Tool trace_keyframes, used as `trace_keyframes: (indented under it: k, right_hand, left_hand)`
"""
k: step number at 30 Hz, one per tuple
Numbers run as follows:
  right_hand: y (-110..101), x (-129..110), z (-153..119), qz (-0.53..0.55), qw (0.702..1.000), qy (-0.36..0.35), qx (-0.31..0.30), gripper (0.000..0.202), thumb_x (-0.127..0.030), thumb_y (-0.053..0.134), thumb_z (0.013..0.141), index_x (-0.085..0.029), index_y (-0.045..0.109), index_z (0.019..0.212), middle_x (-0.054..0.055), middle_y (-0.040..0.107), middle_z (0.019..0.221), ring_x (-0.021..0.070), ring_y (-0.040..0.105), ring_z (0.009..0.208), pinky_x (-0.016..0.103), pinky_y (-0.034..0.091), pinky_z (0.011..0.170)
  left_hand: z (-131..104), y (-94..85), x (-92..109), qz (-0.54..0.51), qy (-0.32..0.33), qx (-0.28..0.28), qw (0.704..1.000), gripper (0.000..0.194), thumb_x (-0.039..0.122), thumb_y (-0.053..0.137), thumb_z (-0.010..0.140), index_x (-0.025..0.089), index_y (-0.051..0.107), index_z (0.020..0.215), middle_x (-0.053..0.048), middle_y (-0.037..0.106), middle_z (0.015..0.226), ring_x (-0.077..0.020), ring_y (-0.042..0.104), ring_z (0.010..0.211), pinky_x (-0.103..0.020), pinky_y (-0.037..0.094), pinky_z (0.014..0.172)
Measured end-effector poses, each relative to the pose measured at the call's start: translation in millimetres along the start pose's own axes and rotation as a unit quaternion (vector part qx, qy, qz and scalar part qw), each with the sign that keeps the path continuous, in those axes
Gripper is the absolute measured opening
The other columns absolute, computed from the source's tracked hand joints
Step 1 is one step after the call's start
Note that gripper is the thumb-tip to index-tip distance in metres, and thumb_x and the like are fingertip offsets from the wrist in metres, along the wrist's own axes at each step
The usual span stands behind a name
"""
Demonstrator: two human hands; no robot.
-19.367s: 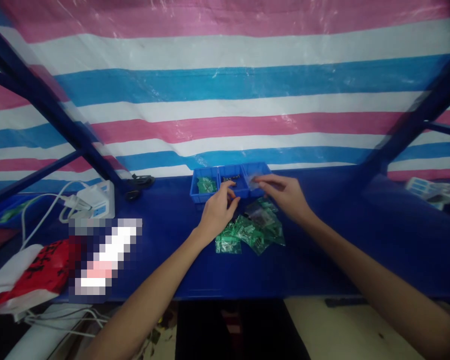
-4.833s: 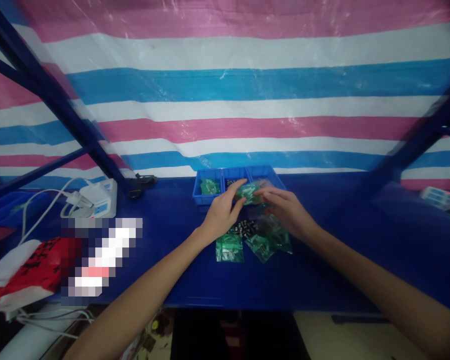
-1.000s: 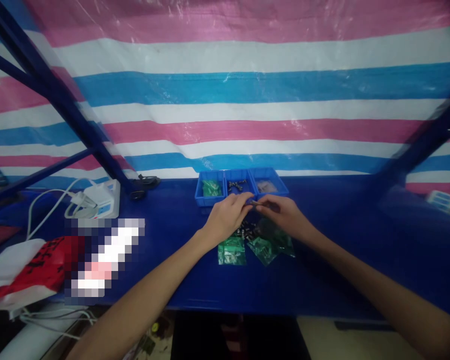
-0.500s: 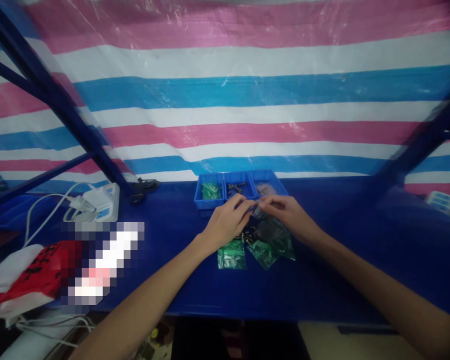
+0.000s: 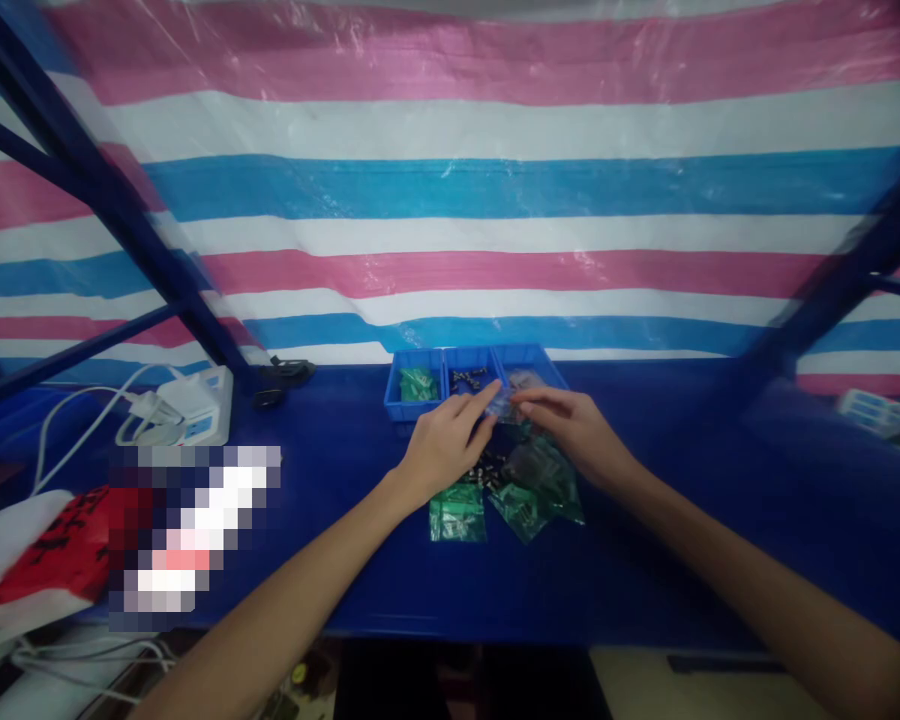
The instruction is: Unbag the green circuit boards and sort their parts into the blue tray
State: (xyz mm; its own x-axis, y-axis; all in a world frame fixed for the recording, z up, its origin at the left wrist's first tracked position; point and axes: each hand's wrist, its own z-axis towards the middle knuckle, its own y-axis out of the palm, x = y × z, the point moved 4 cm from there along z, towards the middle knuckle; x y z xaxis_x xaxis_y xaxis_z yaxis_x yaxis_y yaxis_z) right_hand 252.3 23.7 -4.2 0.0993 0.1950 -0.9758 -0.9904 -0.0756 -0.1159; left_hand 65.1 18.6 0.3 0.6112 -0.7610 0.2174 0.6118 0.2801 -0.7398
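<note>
- The right hand (image 5: 570,420) pinches a small clear bag (image 5: 501,404); the left hand (image 5: 446,445) is at its other side, its grip unclear.
- Both hands partly block the view of loose small parts (image 5: 487,472) and at least three green bags (image 5: 457,513) on the desk (image 5: 390,570).
- Three blue bins (image 5: 414,411) stand just beyond: left, green packets (image 5: 418,385); middle, dark small pieces (image 5: 469,379); right, translucent bags (image 5: 525,379).
- One power strip (image 5: 208,405) lies well left.

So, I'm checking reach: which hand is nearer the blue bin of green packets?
Left. The left hand is just in front of the blue bin, slightly right; the right hand is farther right, at the clear bag.
</note>
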Motion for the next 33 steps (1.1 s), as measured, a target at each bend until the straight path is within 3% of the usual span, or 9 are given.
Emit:
trace_keyframes:
  k: [3, 6, 8, 10, 13, 18, 21, 25, 33]
  right_hand:
    - [-6, 1, 3, 0.043, 0.998, -0.006, 0.037, 0.040, -0.042, 0.073, 0.079, -0.018, 0.071, 0.111, 0.010, 0.072, 0.106, 0.0253, 0.069, 0.093, 0.033, 0.055, 0.067]
    - [-12, 4, 6, 0.081, 0.995, 0.002, 0.063, 0.059, -0.039, 0.075, 0.077, -0.021, 0.059, 0.131, 0.014, 0.056, 0.140, 0.0292, 0.067, 0.109, 0.035, 0.058, 0.073]
    - [-15, 9, 8, 0.089, 0.993, 0.016, 0.076, 0.073, -0.038, 0.077, 0.076, -0.023, 0.048, 0.141, 0.016, 0.051, 0.145, 0.0289, 0.068, 0.109, 0.034, 0.059, 0.075]
    - [-18, 11, 9, 0.052, 0.994, 0.005, 0.098, 0.073, -0.038, 0.075, 0.077, -0.023, 0.045, 0.142, 0.018, 0.051, 0.143, 0.0272, 0.070, 0.101, 0.032, 0.059, 0.068]
    - [-19, 11, 9, -0.051, 0.993, -0.045, 0.099, 0.049, -0.042, 0.068, 0.083, -0.021, 0.056, 0.126, 0.015, 0.060, 0.129, 0.0226, 0.070, 0.083, 0.029, 0.052, 0.054]
    - [-5, 8, 5, -0.254, 0.958, -0.131, 0.002, 0.022, -0.033, 0.056, 0.091, -0.021, 0.066, 0.105, 0.005, 0.069, 0.087, 0.0208, 0.065, 0.075, 0.033, 0.051, 0.067]
    - [4, 13, 2, -0.382, 0.904, -0.187, -0.052, 0.018, -0.024, 0.053, 0.091, -0.020, 0.067, 0.103, 0.007, 0.069, 0.090, 0.0230, 0.063, 0.082, 0.036, 0.050, 0.076]
    - [9, 23, -1, -0.498, 0.837, -0.208, -0.090, 0.017, -0.021, 0.053, 0.093, -0.018, 0.068, 0.099, 0.011, 0.068, 0.098, 0.0278, 0.059, 0.095, 0.041, 0.047, 0.085]
    - [7, 22, -3, -0.553, 0.810, -0.171, -0.093, 0.015, -0.025, 0.053, 0.095, -0.020, 0.067, 0.099, 0.010, 0.068, 0.100, 0.0263, 0.063, 0.097, 0.036, 0.048, 0.081]
  left_hand:
    - [2, -4.3, -2, -0.044, -0.024, 0.016, 0.999, 0.048, 0.037, 0.045, 0.103, 0.023, 0.038, 0.148, -0.007, 0.065, 0.109, -0.0180, 0.064, 0.095, -0.034, 0.056, 0.083]
    - [3, -8.6, -5, -0.058, -0.044, 0.025, 0.997, 0.041, 0.038, 0.045, 0.103, 0.022, 0.046, 0.141, -0.008, 0.063, 0.113, -0.0185, 0.064, 0.099, -0.035, 0.055, 0.087]
    - [4, -9.4, -6, -0.047, -0.046, 0.017, 0.998, 0.035, 0.036, 0.044, 0.104, 0.021, 0.052, 0.134, -0.008, 0.062, 0.113, -0.0197, 0.063, 0.101, -0.035, 0.055, 0.086]
    - [4, -8.4, -6, -0.032, -0.042, 0.005, 0.999, 0.031, 0.035, 0.043, 0.104, 0.020, 0.056, 0.128, -0.007, 0.062, 0.111, -0.0199, 0.063, 0.100, -0.034, 0.055, 0.083]
    - [3, -4.8, -6, -0.011, -0.030, -0.011, 0.999, 0.027, 0.031, 0.043, 0.103, 0.020, 0.058, 0.123, -0.007, 0.062, 0.109, -0.0194, 0.064, 0.098, -0.032, 0.055, 0.079]
    - [1, 4.8, -12, 0.046, -0.008, -0.087, 0.995, 0.021, 0.026, 0.047, 0.100, 0.019, 0.062, 0.113, -0.006, 0.064, 0.099, -0.0209, 0.063, 0.097, -0.033, 0.055, 0.078]
    - [-1, 7.7, -15, 0.063, 0.020, -0.141, 0.988, 0.020, 0.027, 0.049, 0.099, 0.018, 0.063, 0.111, -0.006, 0.065, 0.095, -0.0216, 0.063, 0.096, -0.033, 0.054, 0.076]
    - [-1, 6.3, -16, 0.070, 0.031, -0.165, 0.983, 0.020, 0.026, 0.050, 0.099, 0.019, 0.063, 0.113, -0.005, 0.067, 0.095, -0.0214, 0.064, 0.095, -0.033, 0.054, 0.075]
    - [-2, 9.4, -11, 0.077, 0.044, -0.166, 0.982, 0.020, 0.025, 0.048, 0.100, 0.018, 0.064, 0.110, -0.006, 0.065, 0.095, -0.0212, 0.063, 0.096, -0.031, 0.053, 0.074]
